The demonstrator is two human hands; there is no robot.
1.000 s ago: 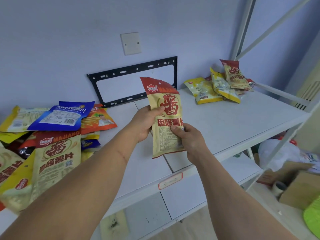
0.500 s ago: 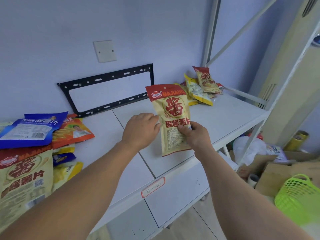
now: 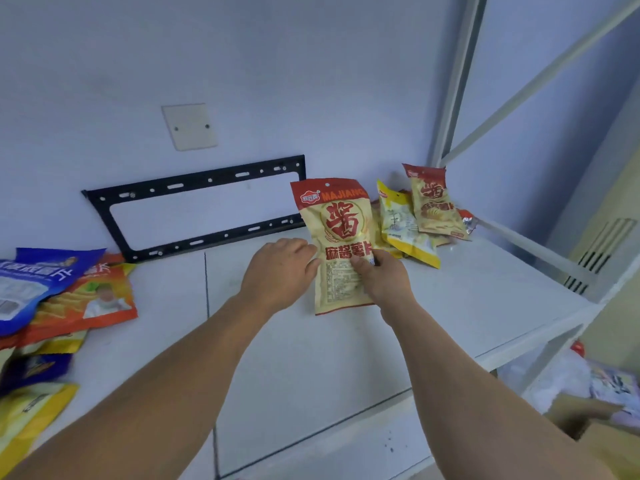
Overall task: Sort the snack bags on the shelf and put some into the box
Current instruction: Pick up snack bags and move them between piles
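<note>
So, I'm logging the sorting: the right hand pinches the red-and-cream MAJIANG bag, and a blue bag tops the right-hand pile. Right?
Not quite. The head view shows the blue bag topping the left-hand pile. The right hand does pinch the MAJIANG bag.

Two hands: left (image 3: 280,268), right (image 3: 382,280). One held snack bag (image 3: 337,244). One black wall bracket (image 3: 194,206). One wall plate (image 3: 189,126).

Even, soft, bluish indoor light with faint shadows; wide-angle bending of the shelf (image 3: 450,306) posts at the edges, bottom corners motion-blurred
</note>
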